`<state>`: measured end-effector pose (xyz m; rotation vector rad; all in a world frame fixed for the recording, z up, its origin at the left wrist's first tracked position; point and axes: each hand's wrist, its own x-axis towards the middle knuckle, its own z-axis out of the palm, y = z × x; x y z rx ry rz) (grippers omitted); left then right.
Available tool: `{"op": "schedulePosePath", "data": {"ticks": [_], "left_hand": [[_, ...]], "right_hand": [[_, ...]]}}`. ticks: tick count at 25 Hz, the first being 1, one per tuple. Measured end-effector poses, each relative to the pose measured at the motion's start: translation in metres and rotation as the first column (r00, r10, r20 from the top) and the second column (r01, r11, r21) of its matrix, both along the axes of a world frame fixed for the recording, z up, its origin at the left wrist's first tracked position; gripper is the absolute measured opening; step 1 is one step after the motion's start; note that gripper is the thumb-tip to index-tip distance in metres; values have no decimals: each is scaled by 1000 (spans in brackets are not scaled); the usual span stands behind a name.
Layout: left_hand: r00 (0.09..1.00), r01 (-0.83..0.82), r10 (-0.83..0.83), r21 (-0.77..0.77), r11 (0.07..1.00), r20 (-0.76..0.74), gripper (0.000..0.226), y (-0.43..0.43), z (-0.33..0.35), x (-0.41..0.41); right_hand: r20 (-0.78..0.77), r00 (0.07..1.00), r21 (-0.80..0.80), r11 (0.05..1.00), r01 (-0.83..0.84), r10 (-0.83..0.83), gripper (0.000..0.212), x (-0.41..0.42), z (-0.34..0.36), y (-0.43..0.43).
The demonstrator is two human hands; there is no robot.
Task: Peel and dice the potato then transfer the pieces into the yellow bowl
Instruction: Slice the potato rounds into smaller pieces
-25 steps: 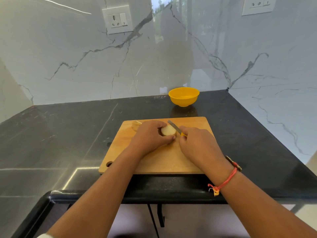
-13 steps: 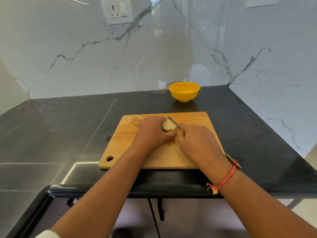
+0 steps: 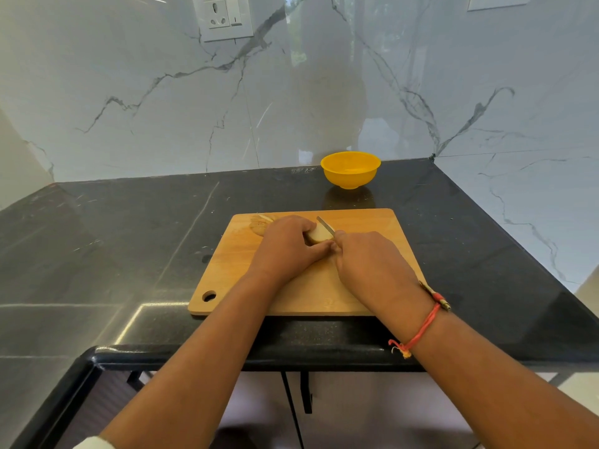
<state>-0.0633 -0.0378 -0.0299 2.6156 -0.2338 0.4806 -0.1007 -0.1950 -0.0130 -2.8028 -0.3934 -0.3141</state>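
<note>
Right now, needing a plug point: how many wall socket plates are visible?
2. One socket plate on the back wall, up left of the yellow bowl; a second plate at the top right edge, mostly cut off.

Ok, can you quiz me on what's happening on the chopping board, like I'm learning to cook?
1. True or false: the yellow bowl stands on the cutting board.
2. Which hand grips the knife? A) left hand B) right hand
3. Fill in: the left hand holds the ____ on the cutting board.
Key: 1 false, it stands on the counter behind the cutting board; 2 B; 3 potato.
</note>
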Motion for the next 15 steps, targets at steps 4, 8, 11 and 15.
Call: {"op": "schedulePosePath", "data": {"ticks": [4, 8, 11, 15], "left_hand": [[1000, -18, 18, -2, 1000, -5, 50, -1, 2, -2], [1000, -18, 18, -16, 1000, -13, 49, -2, 4, -4], [1000, -16, 15, -19, 1000, -16, 47, -1, 4, -5], [1000, -5, 4, -35, 999, -28, 48, 0, 5, -7]], "right_hand": [[40, 999, 77, 997, -17, 14, 43, -8, 1, -3], [38, 999, 87, 996, -8, 5, 44, -11, 4, -5], [18, 1000, 78, 997, -16, 14, 42, -11, 5, -5], [-16, 999, 49, 998, -30, 30, 36, -2, 6, -5]]}}
